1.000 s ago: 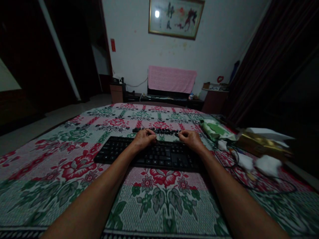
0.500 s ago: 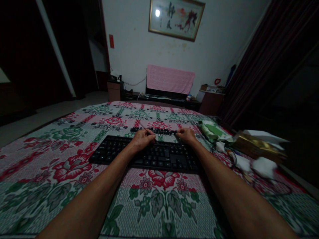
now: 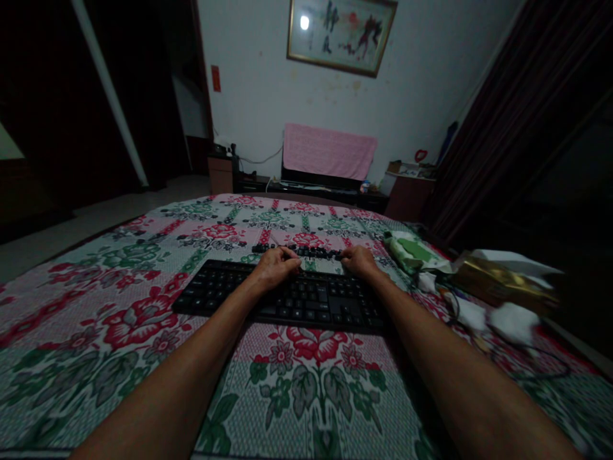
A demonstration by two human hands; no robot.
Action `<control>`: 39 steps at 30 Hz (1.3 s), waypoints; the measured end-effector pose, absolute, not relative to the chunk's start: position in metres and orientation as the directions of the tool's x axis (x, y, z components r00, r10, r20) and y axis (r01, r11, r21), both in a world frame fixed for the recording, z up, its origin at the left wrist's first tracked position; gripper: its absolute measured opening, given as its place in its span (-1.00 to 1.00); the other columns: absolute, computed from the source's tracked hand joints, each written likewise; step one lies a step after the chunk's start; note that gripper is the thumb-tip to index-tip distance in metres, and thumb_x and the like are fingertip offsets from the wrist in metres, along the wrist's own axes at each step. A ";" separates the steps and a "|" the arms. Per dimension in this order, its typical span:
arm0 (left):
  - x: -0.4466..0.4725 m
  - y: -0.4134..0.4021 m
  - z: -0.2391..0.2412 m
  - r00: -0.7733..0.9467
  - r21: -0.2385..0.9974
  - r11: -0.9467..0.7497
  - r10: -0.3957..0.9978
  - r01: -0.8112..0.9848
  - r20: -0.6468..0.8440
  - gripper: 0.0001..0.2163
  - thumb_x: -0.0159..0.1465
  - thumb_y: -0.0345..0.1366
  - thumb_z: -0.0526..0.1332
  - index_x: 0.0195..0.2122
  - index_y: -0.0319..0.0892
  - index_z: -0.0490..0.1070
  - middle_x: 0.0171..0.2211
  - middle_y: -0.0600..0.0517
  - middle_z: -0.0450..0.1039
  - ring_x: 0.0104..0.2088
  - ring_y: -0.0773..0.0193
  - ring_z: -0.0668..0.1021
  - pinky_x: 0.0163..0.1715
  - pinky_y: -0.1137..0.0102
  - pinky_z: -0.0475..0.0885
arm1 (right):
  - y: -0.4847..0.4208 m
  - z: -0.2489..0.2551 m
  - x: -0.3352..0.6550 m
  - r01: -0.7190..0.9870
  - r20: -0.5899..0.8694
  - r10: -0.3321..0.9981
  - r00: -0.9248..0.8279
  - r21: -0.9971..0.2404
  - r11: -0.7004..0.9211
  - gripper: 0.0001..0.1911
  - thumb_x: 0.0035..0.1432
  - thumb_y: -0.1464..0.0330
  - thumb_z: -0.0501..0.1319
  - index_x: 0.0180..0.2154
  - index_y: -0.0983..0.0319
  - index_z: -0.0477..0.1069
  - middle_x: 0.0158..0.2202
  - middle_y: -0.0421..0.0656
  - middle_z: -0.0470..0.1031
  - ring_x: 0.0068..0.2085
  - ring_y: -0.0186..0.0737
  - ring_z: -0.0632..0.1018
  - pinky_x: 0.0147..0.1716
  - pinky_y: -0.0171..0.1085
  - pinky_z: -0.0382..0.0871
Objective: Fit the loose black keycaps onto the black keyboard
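Note:
A black computer keyboard [image 3: 205,291] lies flat on the patterned tablecloth, with bare places at its lower right where keys are absent. Just beyond its far edge stretches a row of small black keycaps [image 3: 318,253]. My left hand [image 3: 276,267] is over the keyboard's upper middle, fingers pinched together; whatever is between them is too small and dark to make out. At the right end of the row, my right hand [image 3: 360,260] has thumb and finger closed on a black keycap. My forearms cover parts of the keyboard.
On the right lie a green and white tissue pack [image 3: 414,252], a golden box [image 3: 502,281], crumpled white tissues [image 3: 514,322] and a dark cable [image 3: 550,374]. Beyond the table, a pink towel [image 3: 330,150] covers a screen on a low cabinet.
The view has shifted slightly. Both hands stay in nearly the same places, with only slight finger movement; the keyboard and keycap row look unchanged.

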State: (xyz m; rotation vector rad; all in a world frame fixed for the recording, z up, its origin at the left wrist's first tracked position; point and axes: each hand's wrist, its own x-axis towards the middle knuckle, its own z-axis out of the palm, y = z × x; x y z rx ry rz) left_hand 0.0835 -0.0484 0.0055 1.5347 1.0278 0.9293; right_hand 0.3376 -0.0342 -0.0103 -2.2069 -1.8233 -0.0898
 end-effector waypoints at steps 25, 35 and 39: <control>0.093 -0.059 0.011 0.434 0.755 -0.554 0.811 0.351 0.392 -0.74 0.12 -0.26 0.19 -0.16 -0.17 0.38 -0.51 0.09 0.42 -0.50 0.34 0.43 -0.47 0.47 0.27 | -0.086 0.025 0.291 0.662 0.384 0.917 -0.107 -0.660 0.354 -0.76 0.02 0.40 0.16 -0.23 0.24 0.51 -0.29 -0.17 0.57 -0.27 -0.28 0.54 -0.23 -0.31 0.39; 0.109 -0.089 0.026 0.563 0.704 -0.637 0.722 0.313 0.403 -0.60 0.16 -0.29 0.16 0.04 -0.22 0.30 -0.40 0.04 0.47 -0.38 0.29 0.48 -0.33 0.40 0.35 | -0.142 0.025 0.295 0.541 0.323 0.945 -0.053 -0.786 0.300 -0.65 -0.02 0.32 0.24 -0.13 0.22 0.44 -0.17 -0.12 0.53 -0.24 -0.25 0.53 -0.25 -0.26 0.41; 0.116 -0.093 0.026 0.621 0.805 -0.586 0.666 0.093 0.414 -0.55 0.14 -0.28 0.17 0.09 -0.21 0.28 -0.25 -0.01 0.52 -0.29 0.27 0.52 -0.25 0.37 0.40 | -0.145 0.028 0.285 0.603 0.399 0.909 -0.118 -0.699 0.385 -0.71 -0.01 0.35 0.22 -0.18 0.24 0.46 -0.21 -0.12 0.52 -0.27 -0.25 0.51 -0.27 -0.27 0.39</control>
